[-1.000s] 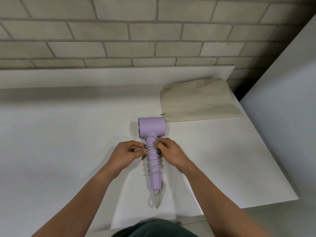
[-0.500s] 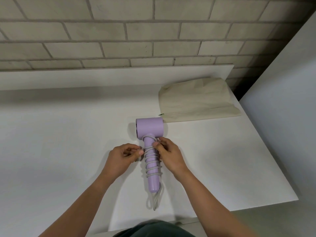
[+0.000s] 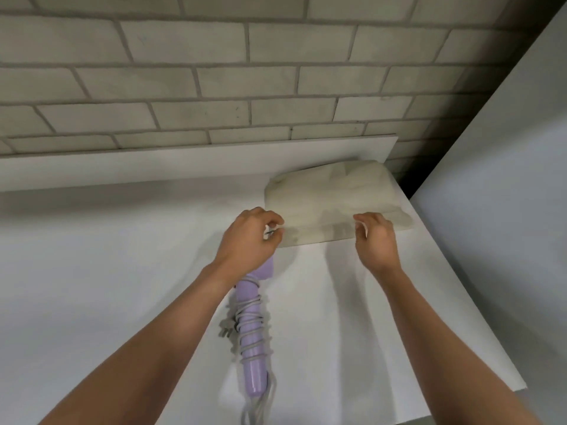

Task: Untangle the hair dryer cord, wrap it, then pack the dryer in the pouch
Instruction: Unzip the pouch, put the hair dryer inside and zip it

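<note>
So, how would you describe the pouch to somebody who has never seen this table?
Below the brick wall stands a white table; look at its far right corner. The pouch lies there, a wrinkled beige cloth bag, unlike the hard purple hair dryer nearer the person.

A single wide-angle head-worn view looks forward and down, close over a white table [image 3: 122,271] against a brick wall [image 3: 276,87].
</note>
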Motion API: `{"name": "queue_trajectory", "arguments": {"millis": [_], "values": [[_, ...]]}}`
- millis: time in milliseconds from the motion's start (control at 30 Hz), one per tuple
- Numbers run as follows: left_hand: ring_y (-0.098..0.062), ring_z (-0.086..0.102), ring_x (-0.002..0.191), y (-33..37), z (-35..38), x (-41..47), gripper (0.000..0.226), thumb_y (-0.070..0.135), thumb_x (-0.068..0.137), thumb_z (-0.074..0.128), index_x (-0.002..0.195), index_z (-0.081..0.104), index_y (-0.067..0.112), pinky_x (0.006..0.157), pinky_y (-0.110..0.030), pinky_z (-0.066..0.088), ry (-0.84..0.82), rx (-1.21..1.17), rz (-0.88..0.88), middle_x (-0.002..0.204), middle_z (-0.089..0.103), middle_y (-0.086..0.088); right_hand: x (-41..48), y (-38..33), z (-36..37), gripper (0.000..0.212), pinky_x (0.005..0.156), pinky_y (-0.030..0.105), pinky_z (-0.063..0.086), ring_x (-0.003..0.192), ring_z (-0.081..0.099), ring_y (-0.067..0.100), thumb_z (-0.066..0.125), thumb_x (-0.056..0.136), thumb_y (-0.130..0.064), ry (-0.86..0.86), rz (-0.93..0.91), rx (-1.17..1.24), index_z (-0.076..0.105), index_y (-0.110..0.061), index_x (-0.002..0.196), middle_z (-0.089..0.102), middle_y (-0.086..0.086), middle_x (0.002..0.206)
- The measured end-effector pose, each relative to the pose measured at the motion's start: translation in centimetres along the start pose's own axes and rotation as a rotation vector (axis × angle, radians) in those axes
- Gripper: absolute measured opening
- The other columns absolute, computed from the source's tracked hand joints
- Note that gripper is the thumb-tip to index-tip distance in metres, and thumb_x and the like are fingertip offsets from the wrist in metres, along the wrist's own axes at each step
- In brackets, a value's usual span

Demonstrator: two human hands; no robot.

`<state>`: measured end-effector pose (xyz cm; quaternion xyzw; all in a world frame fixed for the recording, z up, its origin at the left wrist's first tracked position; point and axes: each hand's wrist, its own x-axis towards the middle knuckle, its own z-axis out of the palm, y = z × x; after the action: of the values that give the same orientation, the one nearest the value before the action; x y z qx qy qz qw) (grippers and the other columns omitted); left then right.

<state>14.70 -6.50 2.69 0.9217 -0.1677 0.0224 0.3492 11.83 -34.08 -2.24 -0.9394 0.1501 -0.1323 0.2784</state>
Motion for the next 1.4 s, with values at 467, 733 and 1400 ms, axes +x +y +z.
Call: {"name": "queue_trajectory", "arguments": {"millis": [467, 733, 1400], "values": [[-0.031, 0.054, 0.111, 0.5, 5.5, 7.6, 0.020, 0.014, 0.089, 0.061, 0.109, 0.062, 0.016, 0.076, -0.035, 0.042, -0.463, 0.572, -0.005, 0.116, 0.058, -0.007, 4.6, 6.7, -4.0, 0.023, 0.076, 0.039, 0.052, 0.100, 0.063, 0.031, 0.062, 0.099, -0.019, -0.310, -0.127, -0.618, 0.066, -0.015, 0.121, 0.051, 0.007, 0.126], [-0.022, 0.058, 0.077, 2.6, 4.2, 1.1, 0.017, 0.023, 0.089, 0.076, 0.085, 0.059, 0.026, 0.064, -0.033, 0.048, -0.056, 0.121, 0.001, 0.081, 0.063, 0.009, -1.7, 10.9, -9.7, 0.017, 0.054, 0.035, 0.046, 0.067, 0.061, 0.036, 0.072, 0.090, -0.010, 0.024, -0.117, -0.429, 0.058, -0.016, 0.099, 0.062, 0.003, 0.092], [-0.003, 0.074, 0.076, 3.0, 4.3, -11.4, 0.032, 0.001, 0.074, 0.089, 0.096, 0.072, 0.016, 0.081, -0.015, 0.056, -0.066, -0.493, -0.295, 0.078, 0.078, 0.000, -16.6, 8.8, -11.6, 0.034, 0.081, 0.041, 0.057, 0.108, 0.061, 0.027, 0.063, 0.094, -0.010, -0.233, -0.080, -0.380, 0.070, -0.023, 0.124, 0.066, -0.006, 0.129]]}}
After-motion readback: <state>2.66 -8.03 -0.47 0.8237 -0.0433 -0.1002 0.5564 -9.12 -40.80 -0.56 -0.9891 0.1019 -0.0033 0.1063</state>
